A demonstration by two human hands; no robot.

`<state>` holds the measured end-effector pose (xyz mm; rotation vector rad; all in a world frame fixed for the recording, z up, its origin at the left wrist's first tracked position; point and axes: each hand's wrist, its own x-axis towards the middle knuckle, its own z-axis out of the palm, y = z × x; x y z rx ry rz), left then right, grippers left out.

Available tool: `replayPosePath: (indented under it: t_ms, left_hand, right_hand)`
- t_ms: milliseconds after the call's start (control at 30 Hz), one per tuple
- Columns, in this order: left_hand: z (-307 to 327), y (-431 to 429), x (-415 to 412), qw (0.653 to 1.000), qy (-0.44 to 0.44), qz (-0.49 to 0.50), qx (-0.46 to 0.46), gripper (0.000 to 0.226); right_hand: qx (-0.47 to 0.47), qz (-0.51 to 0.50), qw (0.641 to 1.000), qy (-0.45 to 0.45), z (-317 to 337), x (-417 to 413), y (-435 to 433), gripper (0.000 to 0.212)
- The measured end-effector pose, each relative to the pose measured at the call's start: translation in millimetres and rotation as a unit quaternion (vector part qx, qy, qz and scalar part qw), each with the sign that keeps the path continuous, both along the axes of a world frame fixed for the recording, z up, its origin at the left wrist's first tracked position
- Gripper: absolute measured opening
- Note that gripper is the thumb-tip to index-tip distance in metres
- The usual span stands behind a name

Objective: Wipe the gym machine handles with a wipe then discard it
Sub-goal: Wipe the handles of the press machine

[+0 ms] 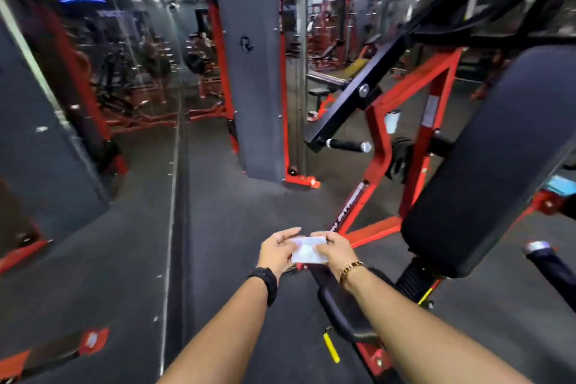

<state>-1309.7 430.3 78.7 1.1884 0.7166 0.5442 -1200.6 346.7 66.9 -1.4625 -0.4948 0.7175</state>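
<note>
**Wipe (pixel 307 251) pinched at both ends**

Left hand (pixel 276 251) and right hand (pixel 333 251) hold it between them, fingers curled on its edges, above the floor (pixel 218 227). Beyond, rightward, the black pad (pixel 486 165); farther, the chrome-capped handle (pixel 347 145).

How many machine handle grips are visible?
2: centre grip under the black arm; right grip at the frame edge beside the back pad. Others may be hidden.

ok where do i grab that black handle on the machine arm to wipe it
Take the handle round its black middle, from above, wipe in the palm. It lies roughly level, jutting from the black arm with its capped end free, so a grip closes round it.
</note>
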Motion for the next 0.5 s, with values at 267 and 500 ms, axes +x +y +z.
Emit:
replayPosePath:
  t_ms: [267,500]
  left_hand:
    - [-10.1,12.9,141.4,0.979,0.027,-0.199,0.024,0.026]
    - [-7.0,-49.4,259.3,0.928,0.021,-0.364,0.08,0.029]
  right_hand:
    - [-0.064,-0.166,0.984,-0.026,-15.0,104.0,-20.9,0.038]
    - [-0.033,-0.215,0.976,0.027,-0.1,178.9,-101.6,0.013]
